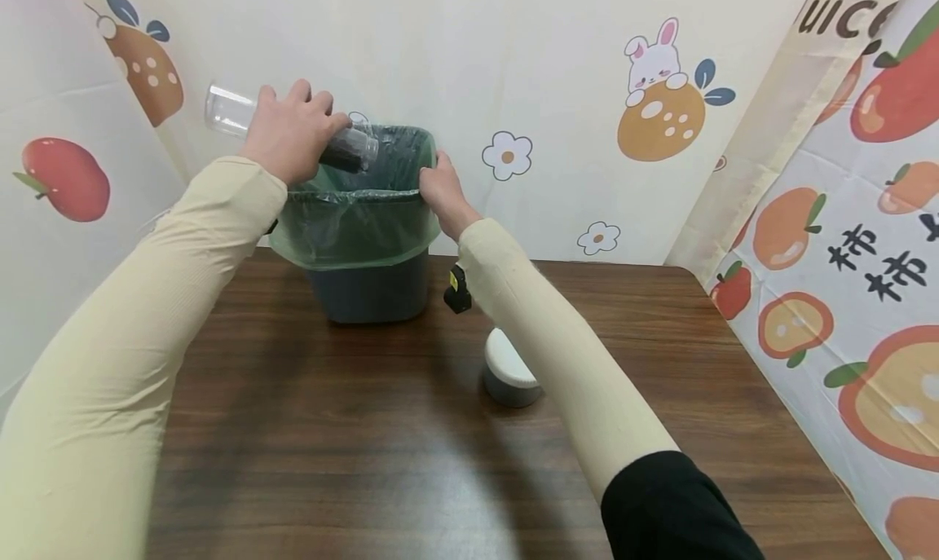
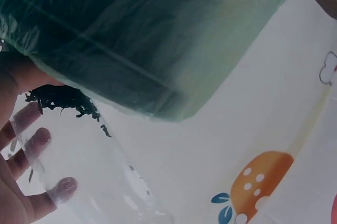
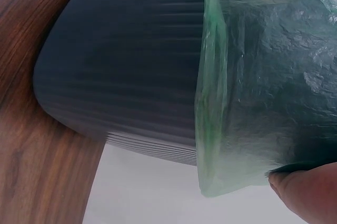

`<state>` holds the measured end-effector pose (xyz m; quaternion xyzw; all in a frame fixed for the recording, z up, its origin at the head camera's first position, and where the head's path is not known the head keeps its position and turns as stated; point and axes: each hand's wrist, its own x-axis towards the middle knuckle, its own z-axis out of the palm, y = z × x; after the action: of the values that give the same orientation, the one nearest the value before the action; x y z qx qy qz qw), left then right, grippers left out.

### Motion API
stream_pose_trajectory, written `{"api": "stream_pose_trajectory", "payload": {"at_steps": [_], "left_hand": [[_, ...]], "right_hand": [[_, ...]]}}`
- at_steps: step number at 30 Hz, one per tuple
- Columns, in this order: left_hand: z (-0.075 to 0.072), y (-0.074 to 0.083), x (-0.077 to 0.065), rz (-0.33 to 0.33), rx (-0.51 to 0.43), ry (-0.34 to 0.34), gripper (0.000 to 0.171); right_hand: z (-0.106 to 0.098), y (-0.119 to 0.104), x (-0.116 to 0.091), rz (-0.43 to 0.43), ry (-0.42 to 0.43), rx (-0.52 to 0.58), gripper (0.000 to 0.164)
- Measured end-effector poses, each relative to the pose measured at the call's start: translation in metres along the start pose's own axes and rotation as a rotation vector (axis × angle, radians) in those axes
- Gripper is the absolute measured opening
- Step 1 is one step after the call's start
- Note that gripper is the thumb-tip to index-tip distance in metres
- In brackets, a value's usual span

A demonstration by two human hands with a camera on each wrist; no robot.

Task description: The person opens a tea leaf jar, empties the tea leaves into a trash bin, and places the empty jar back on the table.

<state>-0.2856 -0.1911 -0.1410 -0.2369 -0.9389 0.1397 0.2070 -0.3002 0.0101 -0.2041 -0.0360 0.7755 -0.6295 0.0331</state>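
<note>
My left hand (image 1: 293, 132) grips a clear jar (image 1: 230, 112), tilted with its mouth end low over a dark grey trash bin (image 1: 374, 295). Dark, shrivelled leaves (image 2: 66, 99), like dry tea, lie bunched toward that end; a few bits cling to the wall in the left wrist view. A translucent green bag (image 1: 352, 230) lines the bin and folds down over its outside. At the bin's right side my right hand (image 1: 446, 193) holds the bagged rim, its thumb (image 3: 310, 190) lying along the edge in the right wrist view.
A small round white-topped, grey-sided piece (image 1: 509, 368) stands on the brown wooden table (image 1: 352, 462), partly behind the right forearm. Printed cloth (image 1: 550, 79) hangs close behind the bin and along both sides. A black device (image 1: 458, 291) is strapped at the right wrist.
</note>
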Motion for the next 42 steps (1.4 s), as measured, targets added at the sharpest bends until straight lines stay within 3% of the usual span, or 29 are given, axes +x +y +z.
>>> {"api": "stream_pose_trajectory", "payload": {"at_steps": [8,15,24,35,42], "left_hand": [[0.0009,-0.0004,-0.0011,0.028,0.058,0.074,0.041],[-0.0007,0.0003,0.0006,0.006,0.025,0.002,0.053],[-0.0018,0.0004,-0.0008,0.004,0.044,-0.027,0.051],[0.0002,0.0011,-0.0002,0.002,0.023,-0.001,0.048],[0.0003,0.0006,-0.0001,-0.006,-0.023,-0.012,0.056]], "right_hand": [[0.0,0.0003,-0.0007,-0.008,-0.003,0.006,0.051],[-0.0007,-0.0012,0.0012,0.002,-0.006,0.007,0.052],[-0.0004,0.0,0.0021,0.013,-0.005,0.011,0.053],[0.001,-0.0003,0.001,0.02,-0.001,0.001,0.052],[0.0017,-0.0006,0.0012,0.016,0.004,-0.004,0.052]]}}
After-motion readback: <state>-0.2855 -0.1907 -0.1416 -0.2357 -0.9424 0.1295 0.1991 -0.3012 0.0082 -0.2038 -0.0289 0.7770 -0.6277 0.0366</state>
